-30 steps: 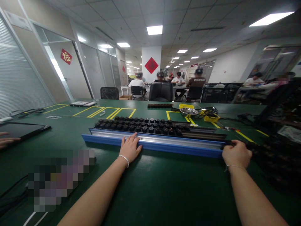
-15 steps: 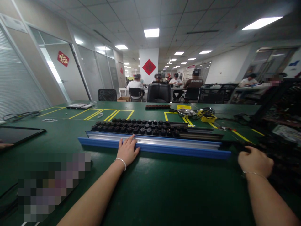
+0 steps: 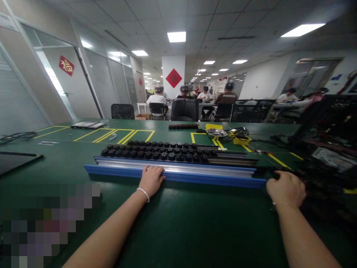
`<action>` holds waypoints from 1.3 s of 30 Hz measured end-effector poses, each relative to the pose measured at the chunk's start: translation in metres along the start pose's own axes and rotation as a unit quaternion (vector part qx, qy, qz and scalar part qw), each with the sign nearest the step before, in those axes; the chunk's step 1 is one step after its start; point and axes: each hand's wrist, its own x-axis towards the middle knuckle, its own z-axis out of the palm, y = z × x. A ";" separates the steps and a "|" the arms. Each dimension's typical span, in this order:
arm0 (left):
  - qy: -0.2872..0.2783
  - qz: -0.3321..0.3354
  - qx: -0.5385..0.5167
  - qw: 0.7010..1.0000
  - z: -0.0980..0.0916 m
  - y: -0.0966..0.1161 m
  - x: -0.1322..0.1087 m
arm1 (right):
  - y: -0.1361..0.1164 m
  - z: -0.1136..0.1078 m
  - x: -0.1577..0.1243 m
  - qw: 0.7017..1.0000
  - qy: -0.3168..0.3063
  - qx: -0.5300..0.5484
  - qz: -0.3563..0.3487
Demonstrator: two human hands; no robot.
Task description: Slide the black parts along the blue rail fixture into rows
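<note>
A long blue rail with a silver channel [image 3: 200, 179] lies across the green table [image 3: 195, 223]. My left hand [image 3: 152, 181] rests on its front edge left of the middle, fingers bent over the blue part. Beside the rail's right end is my right hand [image 3: 287, 188], its fingers curled over dark parts; whatever they hold is hidden. Behind the rail, rows of black round parts [image 3: 156, 152] sit in dark rails, whose right portions show bare channel.
A metal bowl [image 3: 216, 133], yellow trays [image 3: 241, 140] and black cables stand at the back right. Dark clutter [image 3: 329, 175] fills the right side. A tablet-like panel [image 3: 16, 160] lies at the left. People sit at far tables.
My right hand has moved left, closer to the rail's end. My left hand stays on the rail, its fingers now more bent over the edge. The view has shifted slightly.
</note>
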 end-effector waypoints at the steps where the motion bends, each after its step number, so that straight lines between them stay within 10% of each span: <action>1: -0.006 -0.003 -0.006 1.000 0.000 -0.001 0.001 | -0.004 0.000 -0.001 1.000 0.019 0.019 -0.008; 11: 0.061 0.025 -0.008 0.998 -0.041 0.002 0.009 | 0.001 0.007 0.010 0.970 0.187 0.143 0.062; 19: 0.062 0.013 0.034 0.997 -0.059 -0.001 0.122 | 0.000 0.016 0.006 0.966 0.142 0.189 0.106; 27: -0.067 0.010 0.079 0.995 -0.014 -0.017 0.251 | -0.010 0.014 0.000 0.962 0.093 0.242 0.086; 33: -0.123 0.014 0.101 0.987 0.028 -0.024 0.286 | -0.015 0.019 -0.004 0.970 0.079 0.228 0.016; 39: -0.170 0.016 0.113 0.979 0.044 -0.036 0.303 | -0.043 0.034 -0.018 0.965 -0.022 0.137 -0.224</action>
